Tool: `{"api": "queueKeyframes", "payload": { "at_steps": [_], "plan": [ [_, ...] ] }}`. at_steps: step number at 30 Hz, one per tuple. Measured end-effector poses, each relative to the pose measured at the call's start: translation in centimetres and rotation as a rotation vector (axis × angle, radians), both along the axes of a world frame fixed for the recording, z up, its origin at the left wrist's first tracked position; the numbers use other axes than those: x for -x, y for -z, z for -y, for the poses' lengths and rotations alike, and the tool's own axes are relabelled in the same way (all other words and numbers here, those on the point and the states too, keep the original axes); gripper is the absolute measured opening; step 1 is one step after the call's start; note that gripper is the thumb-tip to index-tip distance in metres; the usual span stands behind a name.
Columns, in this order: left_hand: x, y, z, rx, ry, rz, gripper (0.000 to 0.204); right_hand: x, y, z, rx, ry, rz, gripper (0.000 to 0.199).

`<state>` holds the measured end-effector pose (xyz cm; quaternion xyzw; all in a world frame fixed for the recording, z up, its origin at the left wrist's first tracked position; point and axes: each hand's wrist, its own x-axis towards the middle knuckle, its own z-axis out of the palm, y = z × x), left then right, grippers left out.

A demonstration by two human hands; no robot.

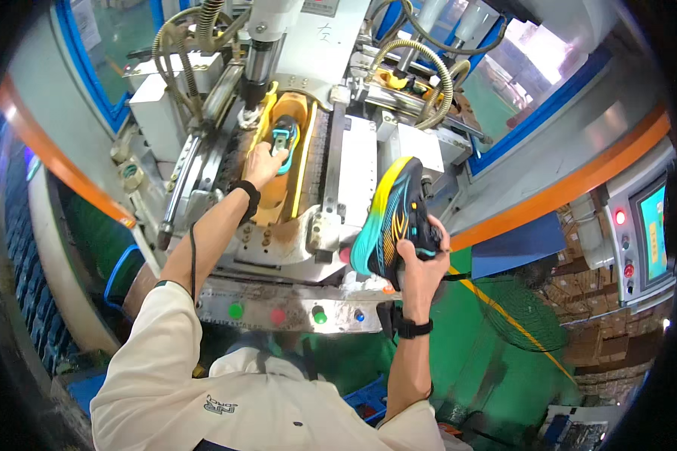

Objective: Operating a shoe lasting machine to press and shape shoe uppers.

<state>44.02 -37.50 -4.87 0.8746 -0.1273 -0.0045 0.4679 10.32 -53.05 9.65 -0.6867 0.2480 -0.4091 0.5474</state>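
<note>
My right hand grips a running shoe by its heel end, raised in front of the machine. The shoe has a black upper with orange lines and a thick sole fading from yellow to teal. Reaching into the machine, my left hand is closed on the teal-edged end of a second, black shoe. That shoe lies in a long tan trough with yellow side pads. My left fingertips are partly hidden against it. Both wrists wear black bands.
A metal cylinder hangs above the trough's far end. Metal rails flank it. Coloured buttons line the machine's front edge. A similar station stands behind at right. A control screen is far right, near a black wire basket.
</note>
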Motion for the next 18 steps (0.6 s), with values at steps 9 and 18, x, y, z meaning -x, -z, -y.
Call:
{"api": "queueKeyframes", "payload": {
  "at_steps": [9, 18],
  "plan": [
    [-4.6, 1.1, 2.7, -0.105, -0.086, -0.126, 0.039, -10.0, 0.8, 4.2, 0.042, 0.052, -0.159, 0.051],
    [10.1, -8.8, -18.4, 0.695, 0.021, -0.782, 0.025, -34.1, 3.6, 1.9, 0.432, -0.299, -0.821, 0.056]
  ]
}}
